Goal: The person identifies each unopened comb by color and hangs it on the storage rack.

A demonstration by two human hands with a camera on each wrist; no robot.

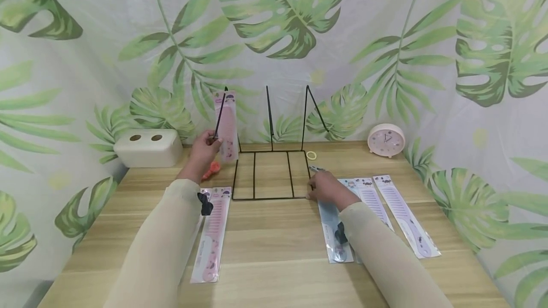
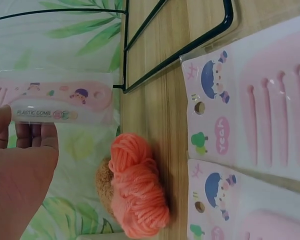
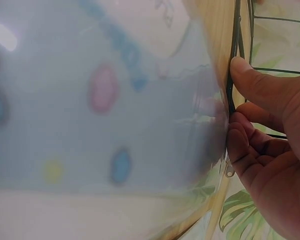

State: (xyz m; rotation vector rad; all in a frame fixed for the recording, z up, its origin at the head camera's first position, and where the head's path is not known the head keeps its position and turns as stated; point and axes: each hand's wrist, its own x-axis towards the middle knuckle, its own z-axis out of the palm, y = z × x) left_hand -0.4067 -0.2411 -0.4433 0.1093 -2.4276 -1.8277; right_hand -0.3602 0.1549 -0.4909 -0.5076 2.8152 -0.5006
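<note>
My left hand [image 1: 204, 149] is pinching the lower end of a pink plastic comb in its clear printed packet [image 1: 227, 127], thumb in front and fingertips [image 2: 35, 135] behind, and holding it upright against the leftmost upright of the black wire rack [image 1: 271, 175]. My right hand [image 1: 325, 188] is resting on the table at the rack's front right corner, its thumb and curled fingers [image 3: 250, 145] pressing on the black wire edge there; they are touching the wire, not wrapping it. Under that wrist a blue comb packet [image 1: 336, 232] is lying flat, with two lilac comb packets [image 1: 404, 213] just beside it. By my left sleeve two more pink comb packets [image 1: 211, 232] are lying on the pale wooden table [image 1: 274, 260]. A small ball of orange yarn [image 2: 137, 185] is sitting near my left hand.
</note>
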